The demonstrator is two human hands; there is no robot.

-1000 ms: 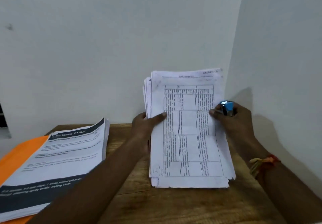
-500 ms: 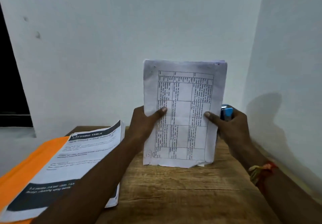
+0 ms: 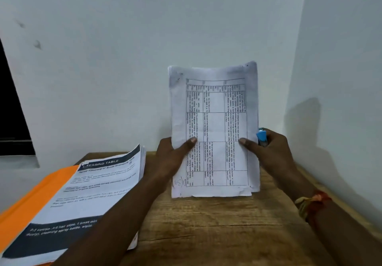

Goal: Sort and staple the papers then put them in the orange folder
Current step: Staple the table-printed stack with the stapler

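Observation:
A sheaf of white papers (image 3: 215, 129) with a printed table on the top sheet stands upright, its bottom edge just above the wooden table (image 3: 206, 228). My left hand (image 3: 171, 158) grips its left edge, thumb on the front. My right hand (image 3: 268, 152) grips the right edge with the thumb on the front, and also holds a small blue stapler (image 3: 262, 137) behind the sheets. At the left lies a second stack of papers (image 3: 86, 191) headed "DRESSING TABLE", resting on the orange folder (image 3: 31, 201).
White walls meet in a corner close behind and to the right of the table. A dark opening (image 3: 10, 110) shows at the far left. My right wrist wears a thread bracelet (image 3: 310, 201).
The sheaf went from lying tilted on the table to standing upright in both hands, its edges now squared. The view shifted slightly.

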